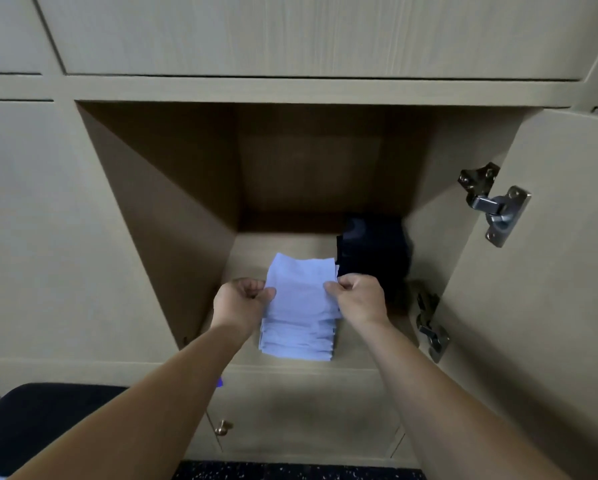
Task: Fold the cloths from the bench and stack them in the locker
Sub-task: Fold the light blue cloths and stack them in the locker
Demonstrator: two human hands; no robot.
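Pinching 1 folded white cloth (302, 289) by its 2 side edges, my left hand (243, 301) and right hand (358, 296) hold it on top of 1 stack of white cloths (297, 341) at the front of the locker (172, 220). 1 dark folded pile (373, 251) sits just behind on the right. The door (550, 289) hangs open on 2 hinges (495, 202). The cloth looks pale, flat and rectangular.

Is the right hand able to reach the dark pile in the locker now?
Probably yes: the dark pile lies just beyond the right hand, with nothing between them, though that hand is busy pinching the top white cloth.
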